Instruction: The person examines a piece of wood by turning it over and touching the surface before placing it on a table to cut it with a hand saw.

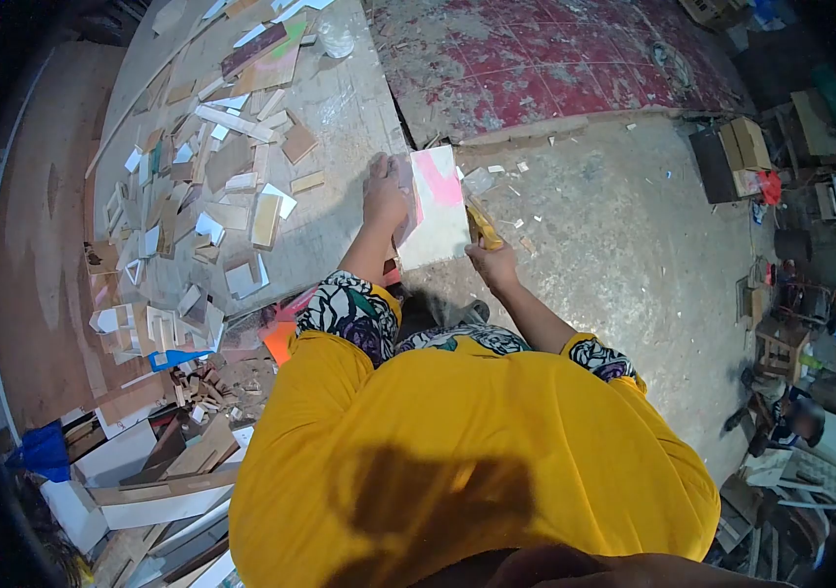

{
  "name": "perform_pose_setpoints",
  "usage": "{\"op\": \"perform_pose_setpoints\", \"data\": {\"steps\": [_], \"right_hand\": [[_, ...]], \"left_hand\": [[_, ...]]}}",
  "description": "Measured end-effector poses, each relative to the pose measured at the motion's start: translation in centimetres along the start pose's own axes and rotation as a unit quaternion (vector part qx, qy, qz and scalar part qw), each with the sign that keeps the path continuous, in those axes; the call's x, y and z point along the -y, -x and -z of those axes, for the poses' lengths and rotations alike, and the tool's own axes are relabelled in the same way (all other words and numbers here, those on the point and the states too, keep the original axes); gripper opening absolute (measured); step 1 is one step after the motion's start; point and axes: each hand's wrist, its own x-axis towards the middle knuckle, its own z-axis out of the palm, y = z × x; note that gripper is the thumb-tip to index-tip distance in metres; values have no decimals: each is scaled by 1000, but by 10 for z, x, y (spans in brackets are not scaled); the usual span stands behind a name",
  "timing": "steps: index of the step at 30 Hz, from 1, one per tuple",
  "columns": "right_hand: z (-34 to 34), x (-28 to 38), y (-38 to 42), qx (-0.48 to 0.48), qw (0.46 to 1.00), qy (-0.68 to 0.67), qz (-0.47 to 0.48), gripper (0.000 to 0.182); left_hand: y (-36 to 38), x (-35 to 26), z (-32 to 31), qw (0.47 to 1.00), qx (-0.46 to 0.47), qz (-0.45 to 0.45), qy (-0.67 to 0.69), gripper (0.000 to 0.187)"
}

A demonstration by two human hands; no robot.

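Note:
A rectangular white board (435, 230) with pink paint on its face is held up in front of me, over the table's right edge. My left hand (387, 193) is closed on the board's left side. At the lower right corner of the board, my right hand (493, 265) is closed around a yellow hand tool (484, 228). The tool lies along the board's right edge, and the board partly hides it; its exact kind cannot be made out. Many wood and board offcuts (232, 122) lie on the table (344, 118) to my left.
Below the table's near edge lies a heap of scrap boards (168, 490). Small chips dot the concrete floor (614, 225) at right, with a worn red floor area (555, 59) beyond. Cardboard boxes (743, 147) stand far right; another person (795, 419) is at lower right.

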Motion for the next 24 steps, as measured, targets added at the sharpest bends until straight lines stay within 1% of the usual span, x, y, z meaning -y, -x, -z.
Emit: {"op": "perform_pose_setpoints", "data": {"steps": [1, 5, 6, 7, 8, 9, 10, 11, 13, 14, 15, 17, 18, 19, 21, 24], "right_hand": [[-2, -3, 0, -5, 999, -49, 4, 19], [4, 5, -1, -3, 1000, -3, 2, 17], [6, 9, 1, 2, 998, 49, 39, 16], [8, 14, 3, 7, 992, 101, 76, 17], [11, 16, 3, 5, 992, 100, 76, 17], [16, 18, 4, -45, 971, 195, 135, 18], [20, 21, 5, -95, 934, 286, 190, 22], [21, 34, 13, -97, 934, 286, 192, 22], [31, 63, 33, -115, 933, 250, 232, 26], [39, 77, 42, -94, 923, 281, 247, 26], [42, 91, 52, -95, 922, 283, 245, 26], [45, 113, 70, -48, 937, 203, 280, 25], [48, 114, 78, -14, 964, 153, 217, 26], [44, 122, 92, -19, 964, 151, 217, 26], [33, 138, 122, 26, 973, 122, 193, 27], [18, 133, 141, 27, 977, 111, 178, 28]], "left_hand": [[1, -1, 2, 1000, 7, -2, 5, 63], [8, -10, 11, 1000, 19, 4, -9, 63], [11, -11, 7, 1000, 19, 3, -8, 63], [14, -11, 3, 999, -16, -2, -29, 62], [16, -12, -1, 997, -52, -8, -50, 62], [19, -12, -4, 997, -53, -11, -50, 62], [24, -16, -3, 996, -74, -12, -52, 62], [24, -18, -1, 994, -96, -12, -54, 62], [23, -17, 0, 994, -98, -19, -47, 62], [25, -17, -2, 994, -98, -25, -42, 62], [25, -17, -3, 994, -96, -25, -40, 62], [24, -17, -3, 994, -96, -19, -37, 59], [26, -17, -2, 995, -94, -22, -38, 59], [26, -17, 0, 995, -89, -27, -35, 58], [25, -18, 1, 995, -85, -35, -32, 57], [24, -12, -5, 992, -104, -52, -43, 57]]}}
